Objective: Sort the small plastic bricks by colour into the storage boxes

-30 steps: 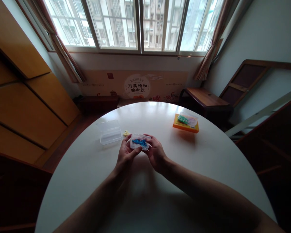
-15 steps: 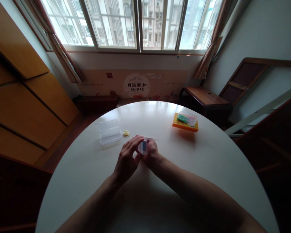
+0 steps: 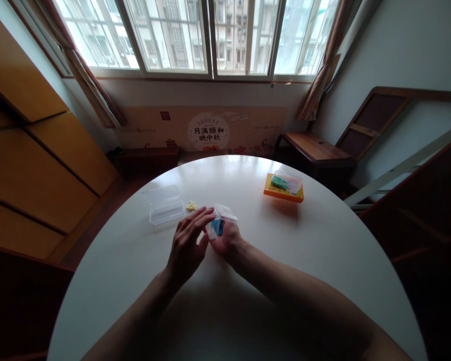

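Observation:
A small clear plastic box (image 3: pixel 212 231) with something blue (image 3: pixel 217 227) inside is held above the table in front of me. Its clear lid (image 3: pixel 226 213) stands raised on the far side. My right hand (image 3: pixel 226 239) is closed around the box from the right and below. From the left, my left hand (image 3: pixel 188 238) has its fingertips and thumb about the box's near left end. A little pile of pale yellow pieces (image 3: pixel 191 206) lies just beyond my left fingers. Left of the pile, another clear plastic box (image 3: pixel 166 211) stands with its lid open.
The round white table (image 3: pixel 304 260) spreads beneath my arms. At its far right lies an orange box (image 3: pixel 283 194), with a clear case (image 3: pixel 287 180) of green and pinkish items on top. A wooden chair (image 3: pixel 315 145) stands beyond the table, below the window.
The clear box has tilted in my hands; its lid now stands higher and the blue contents show more. Both hands have shifted slightly left in view, as has the whole scene.

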Tool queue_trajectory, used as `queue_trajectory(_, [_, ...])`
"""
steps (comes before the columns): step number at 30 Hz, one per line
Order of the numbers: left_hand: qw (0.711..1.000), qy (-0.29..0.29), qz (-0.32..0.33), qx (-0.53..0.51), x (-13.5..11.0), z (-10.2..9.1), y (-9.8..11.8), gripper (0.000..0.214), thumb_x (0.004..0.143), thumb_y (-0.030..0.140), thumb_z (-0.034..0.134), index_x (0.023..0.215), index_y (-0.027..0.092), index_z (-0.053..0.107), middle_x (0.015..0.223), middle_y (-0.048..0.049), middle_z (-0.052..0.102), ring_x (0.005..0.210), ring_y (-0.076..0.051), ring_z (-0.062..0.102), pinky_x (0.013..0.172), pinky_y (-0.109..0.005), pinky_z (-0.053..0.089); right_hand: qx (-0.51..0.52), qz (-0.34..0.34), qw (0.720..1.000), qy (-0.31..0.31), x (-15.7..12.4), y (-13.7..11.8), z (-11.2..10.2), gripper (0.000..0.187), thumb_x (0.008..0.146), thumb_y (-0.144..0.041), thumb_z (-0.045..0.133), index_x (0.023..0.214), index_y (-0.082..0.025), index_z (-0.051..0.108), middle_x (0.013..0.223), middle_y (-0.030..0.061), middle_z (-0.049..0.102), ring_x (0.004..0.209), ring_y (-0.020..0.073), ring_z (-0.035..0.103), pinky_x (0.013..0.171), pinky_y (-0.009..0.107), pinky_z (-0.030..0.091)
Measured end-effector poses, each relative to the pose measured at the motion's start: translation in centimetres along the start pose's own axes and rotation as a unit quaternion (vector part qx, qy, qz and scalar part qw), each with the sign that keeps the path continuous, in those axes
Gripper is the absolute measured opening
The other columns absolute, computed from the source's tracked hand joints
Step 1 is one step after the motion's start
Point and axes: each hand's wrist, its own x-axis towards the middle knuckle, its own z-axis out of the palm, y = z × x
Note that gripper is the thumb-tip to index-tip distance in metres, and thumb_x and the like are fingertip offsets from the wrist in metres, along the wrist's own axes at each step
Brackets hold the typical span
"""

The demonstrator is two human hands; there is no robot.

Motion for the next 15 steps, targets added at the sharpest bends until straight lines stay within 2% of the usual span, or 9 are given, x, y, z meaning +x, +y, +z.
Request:
queue_trajectory(4, [0.997, 0.014, -0.057, -0.046, 0.2, -0.1, -0.1, 0.044, 0.08, 0.005, 0.056, 0.121, 0.021, 0.052, 0.126, -0.0091, 0.062, 0.119, -0.022, 0.057, 0.101, -0.041, 0.048, 0.016, 0.01, 0.999, 0.046, 0.5, -0.2, -0.5, 0.018, 0.08, -0.011, 0.044, 0.087, -0.018, 0.06, 0.064, 0.0016, 0.063, 0.07, 0.0164, 0.065, 0.069, 0.031, 0.057])
queue_trajectory(6, [0.996, 0.02, -0.066, -0.049, 0.2, -0.1, -0.2, 0.044, 0.08, 0.006, 0.057, 0.122, 0.02, 0.052, 0.126, -0.0093, 0.061, 0.119, -0.022, 0.057, 0.101, -0.041, 0.048, 0.012, 0.014, 0.998, 0.055, 0.7, -0.2, -0.8, 0.016, 0.082, -0.012, 0.045, 0.088, -0.017, 0.059, 0.067, 0.0024, 0.065, 0.071, 0.0165, 0.065, 0.069, 0.031, 0.057])
queue_trajectory(11, [1.0, -0.006, 0.011, 0.0, 0.4, -0.3, -0.3, 0.043, 0.08, 0.002, 0.053, 0.118, 0.021, 0.054, 0.124, -0.0077, 0.064, 0.123, -0.021, 0.054, 0.101, -0.04, 0.047, 0.037, -0.001, 0.999, 0.027, 1.2, -0.1, -1.2, 0.014, 0.085, -0.019, 0.046, 0.089, -0.016, 0.059, 0.067, 0.0027, 0.064, 0.068, 0.016, 0.064, 0.069, 0.03, 0.056])
queue_trajectory(15, [0.998, 0.0, 0.054, 0.025, 0.3, -0.3, -0.4, 0.042, 0.079, -0.001, 0.053, 0.116, 0.02, 0.055, 0.124, -0.0096, 0.063, 0.124, -0.022, 0.054, 0.099, -0.04, 0.047, -0.024, -0.032, 0.999, -0.01, 1.3, 0.1, -1.2, 0.012, 0.086, -0.02, 0.046, 0.088, -0.017, 0.057, 0.061, -0.0008, 0.058, 0.059, 0.0131, 0.06, 0.064, 0.026, 0.055])
